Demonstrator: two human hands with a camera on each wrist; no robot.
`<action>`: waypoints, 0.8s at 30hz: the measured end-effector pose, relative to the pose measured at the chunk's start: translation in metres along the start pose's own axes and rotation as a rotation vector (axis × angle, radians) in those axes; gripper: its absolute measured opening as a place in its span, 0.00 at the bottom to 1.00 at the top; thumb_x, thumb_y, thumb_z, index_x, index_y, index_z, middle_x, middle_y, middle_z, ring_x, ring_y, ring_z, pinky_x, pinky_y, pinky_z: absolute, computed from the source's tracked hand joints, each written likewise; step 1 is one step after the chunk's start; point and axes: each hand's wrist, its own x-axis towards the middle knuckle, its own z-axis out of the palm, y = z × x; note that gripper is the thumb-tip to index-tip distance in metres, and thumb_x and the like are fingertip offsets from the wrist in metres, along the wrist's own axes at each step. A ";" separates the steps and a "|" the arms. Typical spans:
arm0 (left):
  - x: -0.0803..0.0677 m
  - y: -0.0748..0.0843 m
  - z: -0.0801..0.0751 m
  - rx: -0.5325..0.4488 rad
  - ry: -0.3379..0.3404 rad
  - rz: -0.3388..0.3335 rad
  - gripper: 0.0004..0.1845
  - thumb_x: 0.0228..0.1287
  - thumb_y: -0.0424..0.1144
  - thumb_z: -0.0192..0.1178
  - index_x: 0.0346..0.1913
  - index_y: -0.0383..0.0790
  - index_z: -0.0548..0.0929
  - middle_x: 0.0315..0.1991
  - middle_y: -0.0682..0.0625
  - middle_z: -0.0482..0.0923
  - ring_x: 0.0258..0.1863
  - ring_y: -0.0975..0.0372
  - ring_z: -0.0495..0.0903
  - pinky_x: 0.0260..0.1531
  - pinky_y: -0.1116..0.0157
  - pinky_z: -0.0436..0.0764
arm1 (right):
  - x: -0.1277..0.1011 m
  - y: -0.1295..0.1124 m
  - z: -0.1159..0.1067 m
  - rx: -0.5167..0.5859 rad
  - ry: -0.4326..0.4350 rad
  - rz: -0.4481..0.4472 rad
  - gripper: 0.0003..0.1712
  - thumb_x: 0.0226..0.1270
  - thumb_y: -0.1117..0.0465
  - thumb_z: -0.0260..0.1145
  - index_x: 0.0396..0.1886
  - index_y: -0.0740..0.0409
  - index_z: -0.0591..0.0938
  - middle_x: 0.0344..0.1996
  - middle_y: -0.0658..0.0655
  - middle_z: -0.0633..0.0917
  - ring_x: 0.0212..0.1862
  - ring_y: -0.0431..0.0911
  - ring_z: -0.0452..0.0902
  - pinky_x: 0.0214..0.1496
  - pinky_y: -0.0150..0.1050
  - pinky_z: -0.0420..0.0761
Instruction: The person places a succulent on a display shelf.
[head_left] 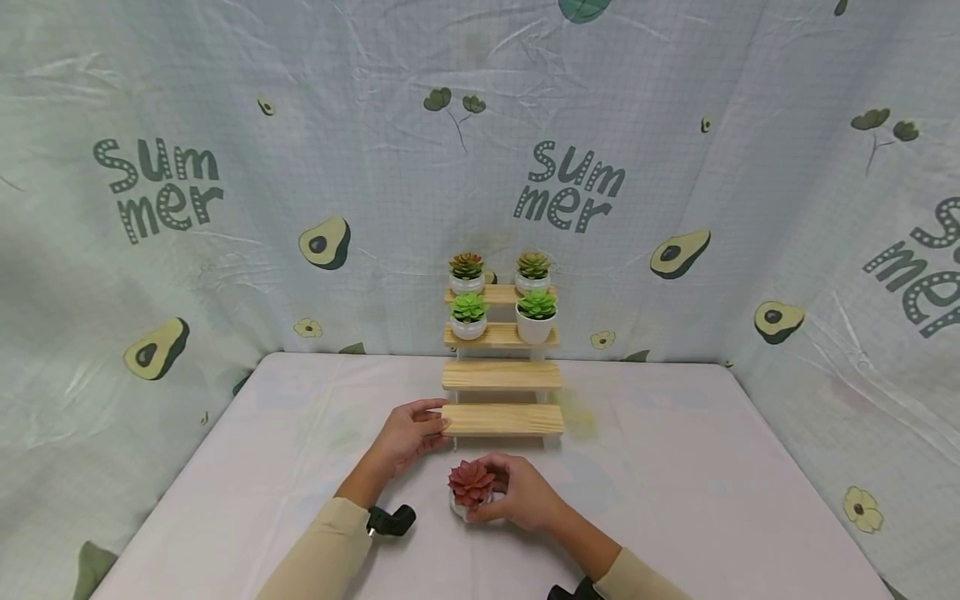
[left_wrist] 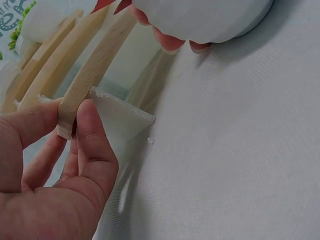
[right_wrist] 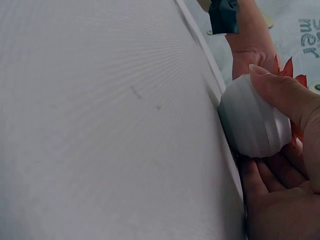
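A stepped wooden shelf (head_left: 502, 421) stands at the middle of the table. My left hand (head_left: 409, 433) pinches the left end of its lowest board, thumb on one face and fingers on the other, as the left wrist view shows up close. In front of the shelf, my right hand (head_left: 521, 493) grips a red succulent (head_left: 471, 483) in a white ribbed pot (right_wrist: 255, 117). The thumb lies on one side of the pot, the fingers curl round the other. The pot is upright, at or just over the tabletop; the head view does not settle which.
Two potted succulents, one reddish (head_left: 467, 267) and one olive green (head_left: 533, 267), stand on the top board. Two bright green ones, left (head_left: 468, 310) and right (head_left: 536, 307), stand on the board below. A printed cloth backdrop (head_left: 390, 183) hangs behind the white table (head_left: 675, 467).
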 end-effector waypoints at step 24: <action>0.003 -0.001 0.002 0.005 0.039 -0.018 0.23 0.70 0.26 0.62 0.67 0.32 0.77 0.48 0.42 0.82 0.39 0.60 0.84 0.40 0.65 0.89 | 0.000 0.006 0.001 0.023 0.025 -0.010 0.32 0.51 0.66 0.83 0.57 0.64 0.82 0.51 0.58 0.88 0.48 0.38 0.85 0.51 0.28 0.84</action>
